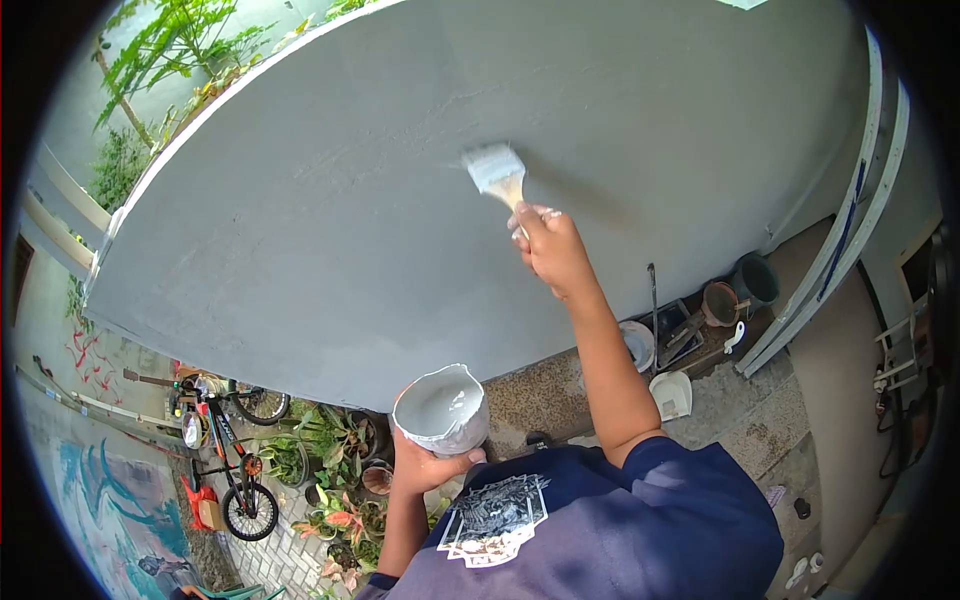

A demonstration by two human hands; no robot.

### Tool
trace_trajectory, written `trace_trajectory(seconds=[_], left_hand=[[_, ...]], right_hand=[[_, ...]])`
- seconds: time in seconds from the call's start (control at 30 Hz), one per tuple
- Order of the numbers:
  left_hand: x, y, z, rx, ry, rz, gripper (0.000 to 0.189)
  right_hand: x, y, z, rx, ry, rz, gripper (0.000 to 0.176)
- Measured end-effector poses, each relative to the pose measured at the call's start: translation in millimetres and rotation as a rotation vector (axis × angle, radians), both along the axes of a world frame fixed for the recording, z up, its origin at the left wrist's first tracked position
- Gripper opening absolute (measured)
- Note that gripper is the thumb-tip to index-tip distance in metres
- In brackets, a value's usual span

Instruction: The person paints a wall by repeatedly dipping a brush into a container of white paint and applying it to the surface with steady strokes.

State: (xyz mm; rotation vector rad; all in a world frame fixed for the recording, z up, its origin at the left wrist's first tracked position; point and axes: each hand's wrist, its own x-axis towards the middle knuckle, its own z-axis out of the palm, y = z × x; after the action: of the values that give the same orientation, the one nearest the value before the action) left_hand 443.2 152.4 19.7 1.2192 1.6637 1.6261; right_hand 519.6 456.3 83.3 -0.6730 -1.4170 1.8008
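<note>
My right hand (547,245) grips the wooden handle of a wide flat paintbrush (497,172), arm stretched up and forward. The brush's pale, paint-coated bristles are at the grey wall (330,230), which shows faint rough streaks around that spot. White paint specks dot my right fingers. Low in front of my chest, my left hand (432,466) is wrapped around the lower part of a paint bucket (442,408). Light grey paint coats the bucket's inside and its uneven rim; part of my left hand is hidden behind it.
A bicycle (240,455) and potted plants (335,445) stand below on the left. Buckets (755,280), a white basin (671,395) and tools lie along the wall's foot on the right. White curved rails (850,225) rise at the right. Greenery (180,50) grows beyond the wall's top edge.
</note>
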Motion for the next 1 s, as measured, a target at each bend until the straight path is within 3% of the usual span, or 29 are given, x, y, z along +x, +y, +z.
trace_trajectory(seconds=[0.13,0.2,0.23,0.3,0.5,0.57,0.6,0.67,0.73,0.8,0.87,1.0], left_hand=[[2.6,3.3,2.6,-0.006,-0.02,0.001,0.101],[3.8,2.3,4.9,0.013,0.013,0.006,0.099],[4.3,0.8,6.4,0.003,0.008,-0.007,0.098],[4.7,-1.7,7.0,-0.004,-0.001,-0.018,0.098],[6.9,-17.7,13.2,-0.001,-0.056,0.092,0.091],[8.7,-28.7,11.6,-0.075,-0.12,0.083,0.088],[10.9,-33.3,9.5,-0.076,-0.126,0.09,0.088],[11.6,-40.1,7.4,-0.048,0.002,0.144,0.085],[12.9,-47.1,-0.3,0.049,0.02,0.251,0.08],[8.1,-58.4,-7.6,-0.093,-0.113,0.227,0.093],[3.1,-52.0,-7.0,-0.049,-0.119,0.223,0.094],[-6.3,-44.3,-15.9,0.007,-0.123,0.247,0.095]], right_hand=[[-9.7,2.2,68.4,0.188,0.283,-0.084,0.038],[-24.5,16.1,52.3,0.202,0.175,-0.055,0.039],[-35.1,23.9,32.7,0.214,0.057,-0.03,0.04],[-64.4,34.5,-57.1,0.466,-0.051,-0.184,0.042],[-52.7,-0.5,-296.6,0.342,-0.421,-0.273,0.042],[-27.8,-1.8,-338.7,-0.232,-0.624,-0.036,0.044],[-16.3,-3.1,-355.8,-0.23,-0.631,-0.029,0.044],[-10.3,-1.0,-371.9,-0.478,-0.819,-0.068,0.046],[-17.4,3.7,-312.3,-0.406,-0.67,-0.026,0.046],[-21.2,1.6,-220.2,-0.253,-0.472,-0.012,0.045],[-25.2,-0.3,-136.8,-0.108,-0.358,-0.061,0.042],[-18.3,-0.8,-30.1,0.007,-0.11,-0.066,0.039]])
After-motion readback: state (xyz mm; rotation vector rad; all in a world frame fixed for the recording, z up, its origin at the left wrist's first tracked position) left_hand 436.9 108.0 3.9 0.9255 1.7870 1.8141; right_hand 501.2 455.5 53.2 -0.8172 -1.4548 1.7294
